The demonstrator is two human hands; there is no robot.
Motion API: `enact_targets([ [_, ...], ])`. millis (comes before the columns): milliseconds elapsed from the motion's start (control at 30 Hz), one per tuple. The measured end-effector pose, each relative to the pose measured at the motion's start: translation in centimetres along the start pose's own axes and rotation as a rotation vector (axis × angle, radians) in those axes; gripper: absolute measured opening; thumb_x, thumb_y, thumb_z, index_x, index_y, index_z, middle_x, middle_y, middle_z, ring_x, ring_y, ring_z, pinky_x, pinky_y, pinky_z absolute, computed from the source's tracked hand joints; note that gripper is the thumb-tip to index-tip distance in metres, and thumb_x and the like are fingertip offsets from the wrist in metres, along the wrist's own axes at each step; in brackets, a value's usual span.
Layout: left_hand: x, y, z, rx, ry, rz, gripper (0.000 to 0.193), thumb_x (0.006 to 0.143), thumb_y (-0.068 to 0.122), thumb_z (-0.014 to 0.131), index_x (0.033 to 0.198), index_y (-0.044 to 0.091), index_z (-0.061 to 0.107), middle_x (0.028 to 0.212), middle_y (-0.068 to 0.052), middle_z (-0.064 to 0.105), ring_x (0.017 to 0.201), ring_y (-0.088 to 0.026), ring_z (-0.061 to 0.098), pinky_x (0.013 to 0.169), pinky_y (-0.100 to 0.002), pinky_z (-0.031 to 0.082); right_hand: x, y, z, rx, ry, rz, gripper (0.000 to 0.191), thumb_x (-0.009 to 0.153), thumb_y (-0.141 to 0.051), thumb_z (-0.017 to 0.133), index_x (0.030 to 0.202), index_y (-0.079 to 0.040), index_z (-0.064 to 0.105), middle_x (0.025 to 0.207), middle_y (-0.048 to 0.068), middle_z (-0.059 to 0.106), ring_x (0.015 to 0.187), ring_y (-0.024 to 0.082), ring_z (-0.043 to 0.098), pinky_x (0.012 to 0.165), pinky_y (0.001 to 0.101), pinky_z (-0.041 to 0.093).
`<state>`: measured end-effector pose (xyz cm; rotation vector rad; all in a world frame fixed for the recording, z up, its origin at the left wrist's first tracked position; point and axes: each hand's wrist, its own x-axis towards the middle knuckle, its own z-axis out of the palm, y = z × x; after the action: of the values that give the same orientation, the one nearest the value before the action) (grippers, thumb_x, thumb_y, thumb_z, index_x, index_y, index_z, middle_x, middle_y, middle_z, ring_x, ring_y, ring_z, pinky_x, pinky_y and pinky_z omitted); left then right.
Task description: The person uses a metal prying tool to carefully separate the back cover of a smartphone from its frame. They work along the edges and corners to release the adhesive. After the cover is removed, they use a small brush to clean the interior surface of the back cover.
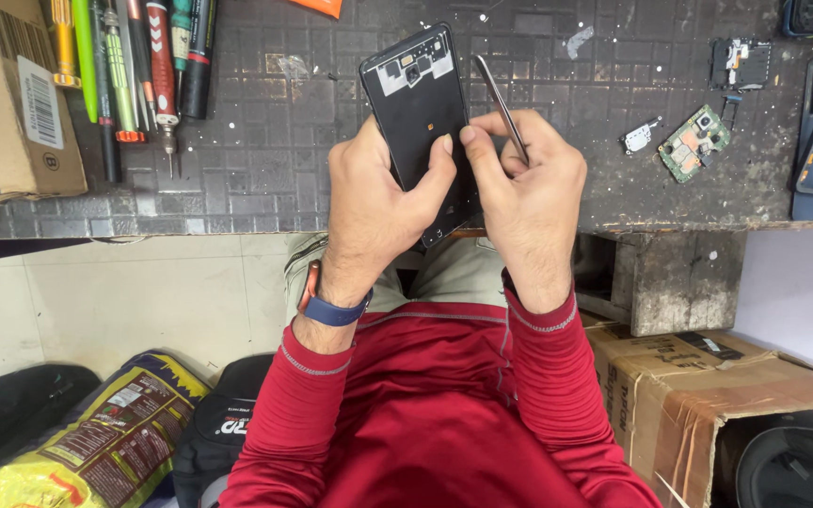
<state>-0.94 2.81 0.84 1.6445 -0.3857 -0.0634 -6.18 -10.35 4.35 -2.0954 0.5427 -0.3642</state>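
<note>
I hold an opened black phone (418,103) over the edge of the dark grid work mat (265,160), its back cover off and inner frame showing. My left hand (378,202) grips the phone's lower half, thumb pressed on its face. My right hand (524,183) steadies the phone's right edge and also holds thin metal tweezers (501,99), whose tip points up and away. Both sleeves are red, and a blue band sits on my left wrist.
Several screwdrivers and pens (138,66) lie at the mat's far left beside a cardboard box (7,103). A green circuit board (695,143) and small phone parts (741,64) lie at right. Another cardboard box (708,395), bags (96,442) and a backpack sit on the floor.
</note>
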Motion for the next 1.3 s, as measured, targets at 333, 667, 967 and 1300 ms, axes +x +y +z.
enact_targets([
  [333, 0.0, 0.2, 0.0, 0.009, 0.006, 0.005, 0.022, 0.094, 0.009, 0.074, 0.112, -0.002, 0.067, 0.093, -0.010, 0.080, 0.082, -0.016, 0.080, 0.072, -0.029, 0.062, -0.7, -0.1, 1.7, -0.334, 0.155, -0.197, 0.011, 0.101, -0.015, 0.071, 0.103, -0.005, 0.067, 0.075, 0.007, 0.066, 0.065, 0.019, 0.067, 0.059, 0.0370, 0.051],
  [667, -0.1, 0.0, 0.0, 0.016, 0.011, -0.007, 0.021, 0.095, 0.009, 0.074, 0.111, -0.002, 0.067, 0.093, -0.010, 0.079, 0.083, -0.016, 0.080, 0.072, -0.029, 0.062, -1.3, 1.2, 2.8, -0.424, 0.208, -0.265, 0.008, 0.104, -0.009, 0.065, 0.110, -0.004, 0.062, 0.086, 0.012, 0.067, 0.080, 0.029, 0.067, 0.070, 0.0427, 0.051],
  [967, 0.1, 0.2, 0.0, 0.013, 0.010, -0.005, 0.021, 0.095, 0.008, 0.074, 0.112, -0.002, 0.067, 0.096, -0.010, 0.080, 0.086, -0.016, 0.080, 0.076, -0.029, 0.062, 0.1, 2.2, -0.9, -0.043, 0.147, -0.007, 0.011, 0.111, -0.013, 0.064, 0.109, -0.002, 0.066, 0.092, 0.011, 0.071, 0.066, 0.019, 0.058, 0.058, 0.0308, 0.043],
  [1300, 0.0, 0.7, 0.1, 0.028, 0.006, 0.008, 0.021, 0.096, 0.008, 0.074, 0.112, -0.002, 0.066, 0.096, -0.011, 0.080, 0.087, -0.017, 0.080, 0.075, -0.029, 0.062, -1.2, -0.6, -0.2, -0.350, 0.137, -0.326, 0.009, 0.097, -0.011, 0.076, 0.103, -0.008, 0.071, 0.089, 0.009, 0.071, 0.077, 0.024, 0.069, 0.065, 0.0344, 0.055],
])
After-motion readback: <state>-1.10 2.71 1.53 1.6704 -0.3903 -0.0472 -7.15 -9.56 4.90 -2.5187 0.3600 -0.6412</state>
